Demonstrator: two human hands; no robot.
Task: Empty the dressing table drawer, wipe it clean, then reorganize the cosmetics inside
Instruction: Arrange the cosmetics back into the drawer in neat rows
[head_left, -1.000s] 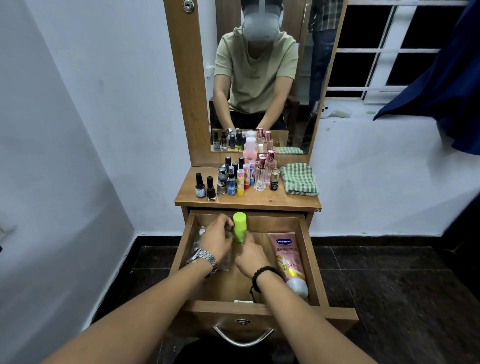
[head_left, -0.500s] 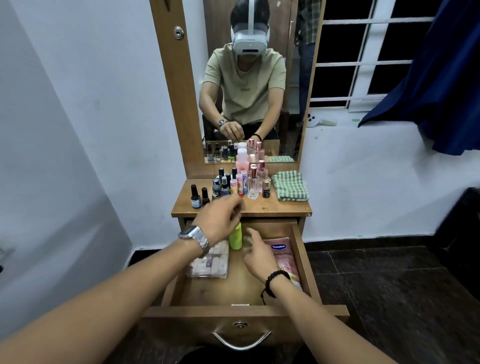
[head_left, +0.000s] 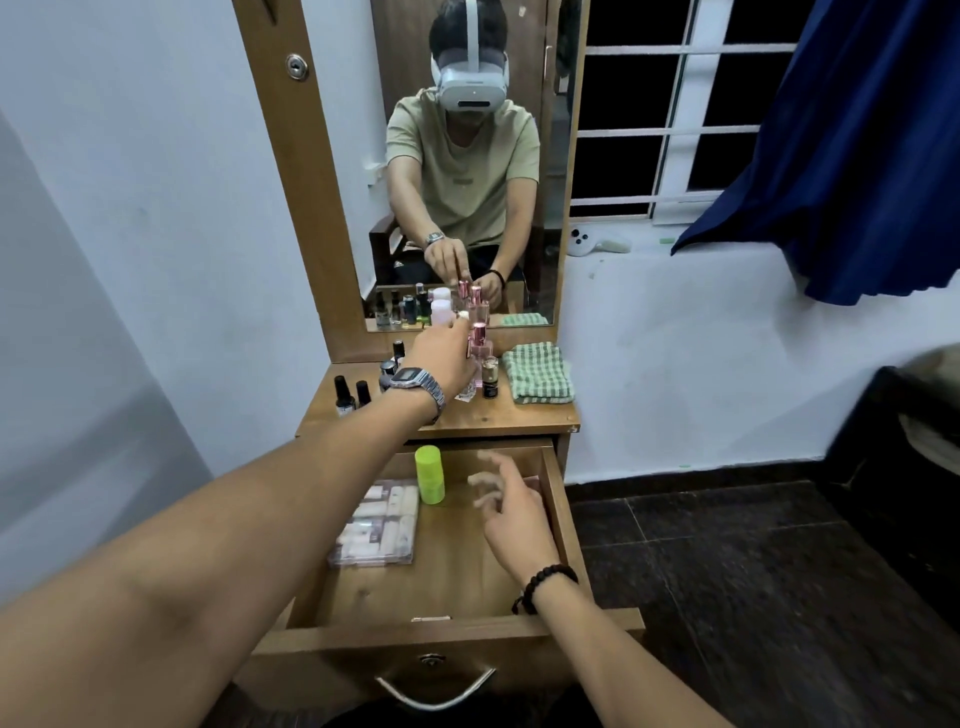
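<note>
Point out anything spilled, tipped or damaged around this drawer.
Nothing stands out. The green bottle stands upright in the drawer beside the flat clear case, and the tabletop bottles look upright. No spill shows.

Bare forearms on both sides, no sleeves reaching the wrists. The left hand (head_left: 445, 356) has a silver metal digital watch (head_left: 415, 382) with a link band, and the right hand (head_left: 511, 512) wears a dark beaded bracelet (head_left: 545, 584). Mirror shows a pale green tee and a white headset (head_left: 470, 85).
</note>
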